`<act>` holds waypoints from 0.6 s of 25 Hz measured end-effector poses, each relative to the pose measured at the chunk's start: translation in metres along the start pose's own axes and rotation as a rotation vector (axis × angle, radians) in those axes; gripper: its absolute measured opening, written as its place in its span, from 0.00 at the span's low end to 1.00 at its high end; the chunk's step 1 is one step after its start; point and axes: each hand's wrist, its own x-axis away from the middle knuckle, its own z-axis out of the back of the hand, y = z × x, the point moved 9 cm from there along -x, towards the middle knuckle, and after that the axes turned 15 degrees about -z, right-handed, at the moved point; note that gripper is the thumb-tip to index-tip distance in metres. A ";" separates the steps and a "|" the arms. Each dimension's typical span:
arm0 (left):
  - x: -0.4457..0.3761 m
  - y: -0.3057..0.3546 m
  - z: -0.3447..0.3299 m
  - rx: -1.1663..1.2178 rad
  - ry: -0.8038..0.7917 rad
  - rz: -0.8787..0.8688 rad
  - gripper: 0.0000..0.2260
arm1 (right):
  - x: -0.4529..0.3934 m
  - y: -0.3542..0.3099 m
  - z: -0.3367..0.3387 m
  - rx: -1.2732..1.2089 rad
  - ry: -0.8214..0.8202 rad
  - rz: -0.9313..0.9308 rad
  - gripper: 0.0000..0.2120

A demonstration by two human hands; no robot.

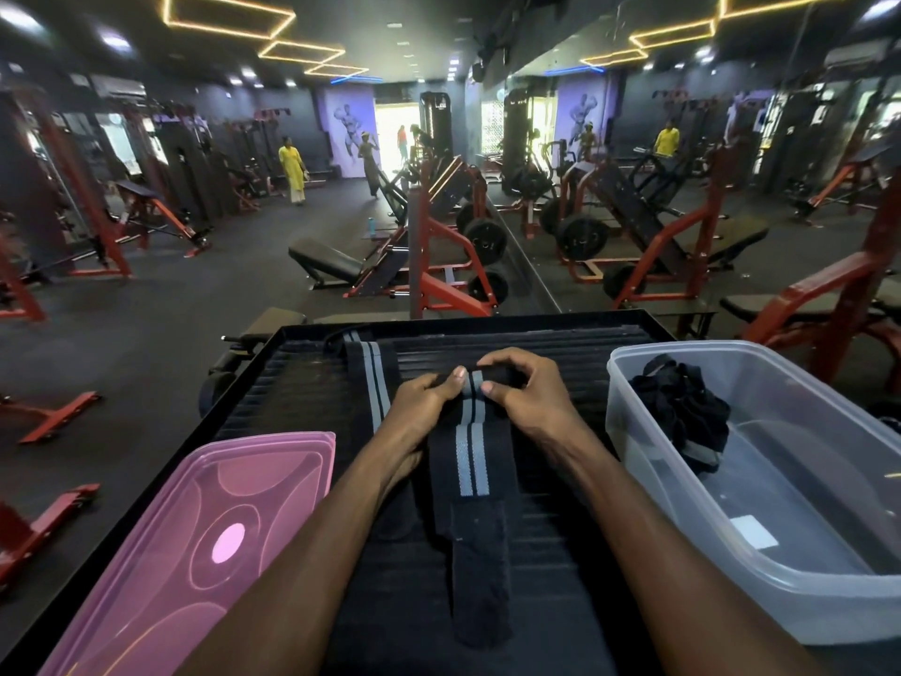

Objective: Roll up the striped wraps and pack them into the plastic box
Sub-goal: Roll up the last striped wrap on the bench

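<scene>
We see both hands meet over the middle of a dark, ribbed worktop (560, 344). The left hand (424, 400) and the right hand (524, 390) are both closed on the far end of a striped wrap (470, 461), pinching a small rolled part between thumbs and fingers. The roll sits right between the two hands. The rest of this wrap lies flat and runs back toward us, between the two arms. Its near end is a plain black strap that stops just short of the near edge of the worktop.

A second striped wrap (373, 378) lies flat just beside the left hand. It runs away from us, and its far end almost reaches the raised far rim of the worktop.

The plastic box (760, 612) stands to the right of the right hand, near it but not touching. It is clear and open on top. A dark bundle (682, 407) with a bit of grey stripe rests in its far corner, and most of the box floor is bare. The right side of the box reaches past the right edge of the worktop.

A pink lid (195, 539) lies flat to the left of the left arm, at the left edge of the worktop.

There is bare worktop beyond the hands, up to the far rim. Past that rim we see the gym floor.
</scene>
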 end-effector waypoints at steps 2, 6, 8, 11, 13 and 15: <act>-0.001 0.000 0.003 -0.014 0.005 -0.011 0.09 | 0.000 0.001 -0.003 -0.024 -0.028 -0.026 0.11; -0.002 0.006 0.006 -0.049 0.033 -0.096 0.05 | -0.002 0.013 -0.005 -0.102 -0.051 -0.158 0.05; -0.003 0.004 0.005 -0.029 0.033 -0.082 0.08 | -0.001 0.013 -0.002 -0.059 -0.024 -0.138 0.05; 0.000 -0.003 -0.001 0.100 0.018 0.019 0.11 | 0.000 0.009 0.005 -0.034 0.025 -0.082 0.09; 0.000 -0.007 -0.003 0.120 0.013 0.063 0.13 | -0.001 0.007 0.004 -0.065 0.003 -0.060 0.11; -0.001 -0.006 0.000 0.089 0.031 0.032 0.11 | -0.002 0.010 0.000 -0.129 -0.041 -0.103 0.11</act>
